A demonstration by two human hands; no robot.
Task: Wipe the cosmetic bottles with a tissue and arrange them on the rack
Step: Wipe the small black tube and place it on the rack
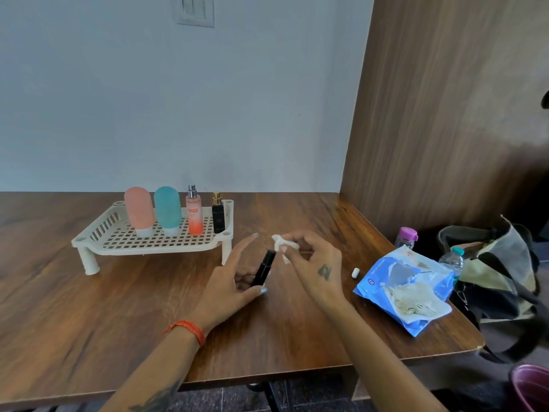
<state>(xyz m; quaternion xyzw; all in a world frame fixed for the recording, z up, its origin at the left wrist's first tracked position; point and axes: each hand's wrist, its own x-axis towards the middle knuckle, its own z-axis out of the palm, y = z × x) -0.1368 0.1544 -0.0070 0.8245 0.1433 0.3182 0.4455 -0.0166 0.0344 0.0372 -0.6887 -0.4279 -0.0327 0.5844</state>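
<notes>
Head view: a slim black bottle (263,268) is held tilted over the table (118,307), in front of the rack (98,233) and near its right front leg. The left hand (237,281) holds its lower end, thumb curled against the side and forefinger stretched out straight; how the other fingers sit behind it is hard to tell. The right hand (312,263) pinches a crumpled white tissue (283,248) between thumb and fingertips, right at the bottle's top end.

The step in hand looks like the wiping. To do it well, I would steady the bottle low with the left hand, wrap the tissue round the body and draw it along while turning the bottle, then shift the hold to reach the covered end.

On the rack four bottles stand upright in a row: one pink tube (138,211), one teal tube (167,210), one orange spray (194,214) and one small black spray (218,217). That makes five cosmetic bottles with the one in hand. One small white cap (355,272) lies on the table to the right, beside one blue packet (404,289). Beyond it sits one bag (499,269), with one purple-capped bottle (406,237) and one water bottle (453,258) next to it.
</notes>
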